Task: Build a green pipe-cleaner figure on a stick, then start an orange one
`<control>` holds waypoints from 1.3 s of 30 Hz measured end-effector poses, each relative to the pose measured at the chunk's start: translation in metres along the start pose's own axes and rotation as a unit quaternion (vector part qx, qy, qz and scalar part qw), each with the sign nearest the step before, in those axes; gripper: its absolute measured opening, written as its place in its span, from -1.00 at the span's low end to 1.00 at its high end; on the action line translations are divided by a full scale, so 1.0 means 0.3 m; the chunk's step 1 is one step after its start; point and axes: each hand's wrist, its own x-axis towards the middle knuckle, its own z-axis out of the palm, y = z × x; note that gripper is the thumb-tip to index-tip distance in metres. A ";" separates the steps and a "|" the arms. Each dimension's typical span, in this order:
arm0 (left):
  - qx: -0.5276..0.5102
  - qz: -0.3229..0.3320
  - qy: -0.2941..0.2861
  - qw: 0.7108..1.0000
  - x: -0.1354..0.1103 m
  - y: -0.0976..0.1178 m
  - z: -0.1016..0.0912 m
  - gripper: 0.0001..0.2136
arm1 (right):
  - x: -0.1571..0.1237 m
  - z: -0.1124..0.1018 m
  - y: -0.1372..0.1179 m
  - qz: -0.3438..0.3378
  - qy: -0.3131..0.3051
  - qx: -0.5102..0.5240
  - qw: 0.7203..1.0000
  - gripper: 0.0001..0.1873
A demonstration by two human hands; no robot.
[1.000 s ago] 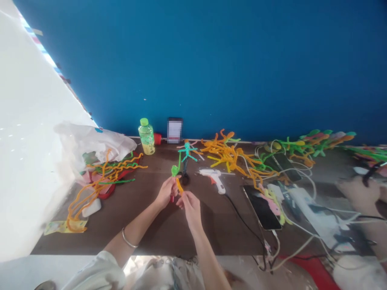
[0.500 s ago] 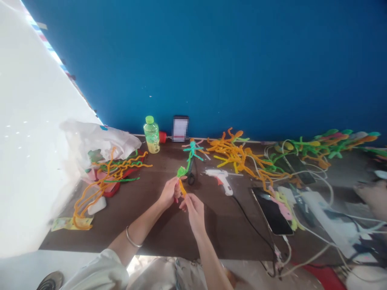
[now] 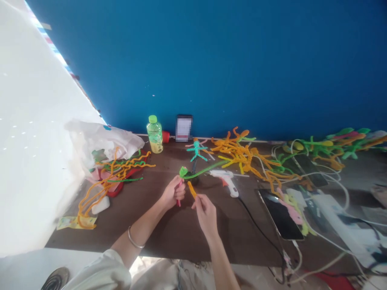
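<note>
My left hand (image 3: 174, 191) is closed around a pink rod (image 3: 179, 202). A bunched green pipe cleaner (image 3: 183, 172) sits at the top of it, and a long green strand stretches from there toward the right. Between the thumb and fingers of my right hand (image 3: 205, 211) is a short orange piece (image 3: 192, 190), slim and fuzzy-looking; its exact kind is unclear. Its tip is just right of my left hand, apart from it. Behind the hands lies a turquoise pipe-cleaner figure (image 3: 197, 150), with a dark object partly hidden below it.
A white glue gun (image 3: 225, 179) lies right of my hands, its black cord running to the front. Orange pipe cleaners (image 3: 242, 153) are heaped behind it. At right are a phone (image 3: 281, 213), cables and a power strip. A bottle (image 3: 155, 135) and more pipe cleaners (image 3: 121, 169) are at left.
My right hand has moved right with the orange piece, away from my left hand. The green strand now sweeps out to the right; before, it pointed up and back. The view has shifted slightly.
</note>
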 end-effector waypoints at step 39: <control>0.064 0.078 0.065 0.993 -0.011 -0.042 0.025 -0.67 | 0.107 0.086 -0.010 -0.032 0.084 0.019 0.996 -0.77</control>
